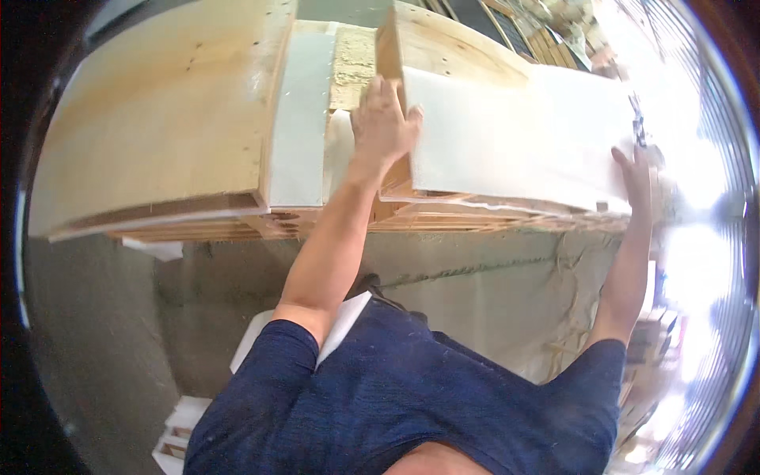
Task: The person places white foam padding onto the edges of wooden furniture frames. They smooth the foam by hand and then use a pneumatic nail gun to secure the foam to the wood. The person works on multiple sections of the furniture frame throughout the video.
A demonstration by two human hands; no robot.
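Note:
A white sheet [507,131] covers the near part of a wooden panel [451,39] on a box-like frame, right of centre. My left hand [384,123] lies at the left edge of this frame with its fingers stretched and the thumb over the sheet's edge. At the sheet's far right end, my right hand [637,178] rests with thumb and fingers apart, partly washed out by glare. A small dark object [638,119] sits just beyond its fingers, too blurred to name.
A second plywood-topped box [166,103] stands at the left. Between the boxes are a pale strip [301,119] and a rough yellowish block [354,67]. Wooden pieces [550,47] lie at the far right. White offcuts [178,423] lie on the floor [214,293].

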